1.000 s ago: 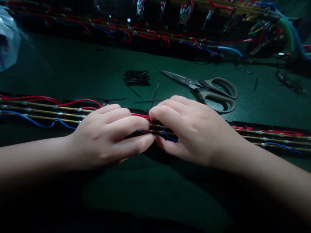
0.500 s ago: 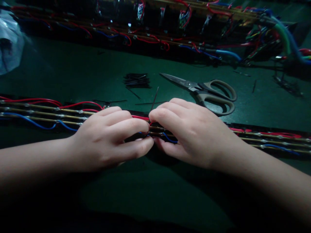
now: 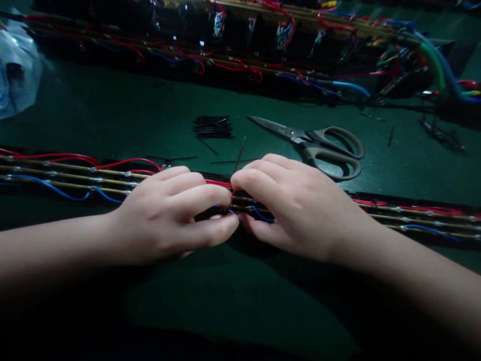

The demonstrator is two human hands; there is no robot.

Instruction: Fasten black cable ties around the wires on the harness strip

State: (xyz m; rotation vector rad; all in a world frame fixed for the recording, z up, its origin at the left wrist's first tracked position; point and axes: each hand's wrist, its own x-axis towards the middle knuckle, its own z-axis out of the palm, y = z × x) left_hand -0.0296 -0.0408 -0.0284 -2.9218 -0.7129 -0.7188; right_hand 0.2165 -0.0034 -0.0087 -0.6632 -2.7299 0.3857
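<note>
A long wired strip (image 3: pixel 75 173) of brass-coloured rods, with red and blue wires along it, runs across the view under both hands. My left hand (image 3: pixel 171 213) is closed round its middle, index finger on top and thumb at the near edge. Close beside it, my right hand (image 3: pixel 296 203) curls over the same strip, thumb low and index finger at the far side. A thin black cable tie (image 3: pixel 239 152) sticks up at the right index fingertip; its lower end is hidden between the hands. Behind the right hand lie scissors (image 3: pixel 308 139), blades pointing left.
A bundle of black cable ties (image 3: pixel 213 127) lies beyond the hands, with loose ones around it. Across the back stretches a larger wired assembly (image 3: pixel 240 65) with thick cables at its right. A clear plastic bag (image 3: pixel 20 75) sits at far left on the green tabletop (image 3: pixel 124 113).
The hands and strip keep nearly the same pose. The whole view has shifted very slightly; no object has visibly moved on the table.
</note>
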